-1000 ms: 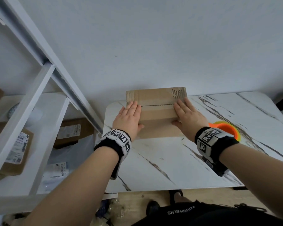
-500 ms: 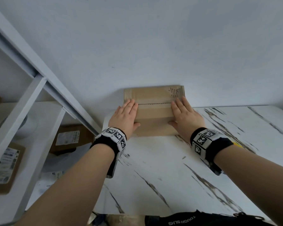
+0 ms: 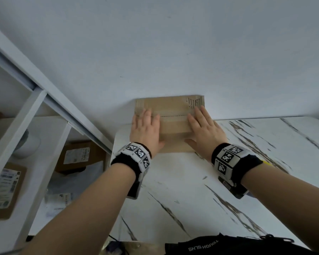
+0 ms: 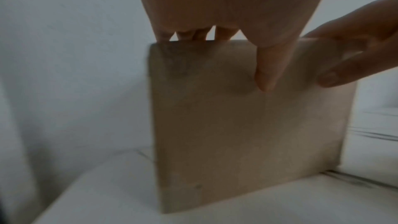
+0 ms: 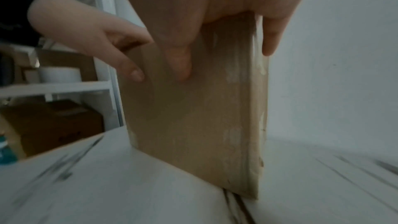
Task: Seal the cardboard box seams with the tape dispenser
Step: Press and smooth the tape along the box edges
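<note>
A brown cardboard box (image 3: 173,109) stands at the far left corner of the marble table (image 3: 191,190), close to the wall. A dark seam (image 3: 173,116) runs across its top between its flaps. My left hand (image 3: 145,129) lies flat on the left part of the top, and its thumb (image 4: 267,74) hangs down the front face. My right hand (image 3: 204,127) lies flat on the right part, thumb (image 5: 181,64) on the front face. Only a yellow sliver of the tape dispenser (image 3: 267,163) peeks out behind my right wristband.
A white shelf frame (image 3: 35,100) stands left of the table, holding labelled cardboard parcels (image 3: 77,157) and a white container (image 5: 60,74). The white wall (image 3: 173,52) rises right behind the box. Bare marble stretches from the box towards me and to the right.
The head view has tilted upward. Both hands stay flat on the box top. The orange tape dispenser, plain a second ago, is nearly hidden behind my right wrist.
</note>
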Available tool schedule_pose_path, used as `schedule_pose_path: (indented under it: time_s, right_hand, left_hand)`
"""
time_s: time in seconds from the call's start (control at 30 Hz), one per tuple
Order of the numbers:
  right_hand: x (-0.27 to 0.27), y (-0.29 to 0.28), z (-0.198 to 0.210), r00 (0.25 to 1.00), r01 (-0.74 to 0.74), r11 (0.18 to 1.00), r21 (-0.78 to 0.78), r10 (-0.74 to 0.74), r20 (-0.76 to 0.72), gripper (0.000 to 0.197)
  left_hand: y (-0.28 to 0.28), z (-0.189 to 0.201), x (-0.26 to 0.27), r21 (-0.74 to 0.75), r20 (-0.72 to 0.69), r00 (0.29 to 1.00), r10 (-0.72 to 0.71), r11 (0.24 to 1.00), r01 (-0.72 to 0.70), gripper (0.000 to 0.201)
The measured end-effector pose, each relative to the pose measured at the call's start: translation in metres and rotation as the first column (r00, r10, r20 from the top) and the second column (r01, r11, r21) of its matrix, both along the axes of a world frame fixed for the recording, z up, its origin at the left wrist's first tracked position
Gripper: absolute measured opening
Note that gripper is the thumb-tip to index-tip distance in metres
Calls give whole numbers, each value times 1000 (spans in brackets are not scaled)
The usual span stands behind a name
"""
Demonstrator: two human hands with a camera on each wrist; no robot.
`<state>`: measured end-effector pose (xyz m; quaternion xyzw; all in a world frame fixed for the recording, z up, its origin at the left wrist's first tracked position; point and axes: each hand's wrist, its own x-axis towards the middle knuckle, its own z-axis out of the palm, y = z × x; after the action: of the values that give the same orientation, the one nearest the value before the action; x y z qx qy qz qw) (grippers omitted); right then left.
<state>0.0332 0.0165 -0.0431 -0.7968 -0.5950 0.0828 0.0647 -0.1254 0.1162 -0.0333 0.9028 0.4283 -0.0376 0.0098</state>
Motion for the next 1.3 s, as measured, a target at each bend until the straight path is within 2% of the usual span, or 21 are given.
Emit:
schedule_pose_path:
  time_s: [0.1,0.2,0.27,0.33,0.43,0.5,0.63,0.77,0.83,1.1,1.2,1.3]
  right_hand:
    - [1,-18,3,997,75,996,46,-74,-31,92]
    - [13,-44,-4,985,175,979,110,-173,-22,76]
    - [25,-63,-7,959,275,959,-60,-279,-56,63]
    - [34,-82,-11,929,338,903,-264,-366,-63,57]
    - [40,-104,-19,917,352,838,-416,-399,-27,57]
    - [42,-111,-28,915,355,814,-461,-403,-7,52]
    - [48,-110,-46,896,373,832,-411,-438,-75,39]
    - [53,-88,-53,903,360,877,-317,-413,-118,31]
    - [60,-74,-55,906,357,885,-299,-406,-118,30]
    - [79,-22,-55,935,294,909,-294,-338,-109,35]
    - [79,-14,-52,934,295,912,-285,-338,-114,35]
    - [77,-15,-52,939,282,919,-275,-323,-118,30]
  left_hand:
    - [-24,-3,22,-4,57,995,-87,996,87,88]
    - [-40,-4,42,-6,71,981,-181,983,182,84]
    - [-47,-3,55,-2,80,968,-238,971,239,83]
    - [-52,-3,66,1,80,958,-275,961,276,82]
    - [-55,-8,79,10,63,950,-305,952,305,83]
    - [-55,-13,83,17,51,952,-302,953,301,83]
    - [-56,-19,83,79,3,944,-329,942,328,75]
    - [-52,-26,81,205,74,924,-376,912,355,55]
    - [-50,-27,80,213,107,908,-405,901,377,55]
    - [-50,-26,81,126,108,927,-360,930,346,61]
    - [-52,-23,81,98,115,940,-321,945,311,56]
    - [-53,-13,83,-45,151,952,-267,960,276,61]
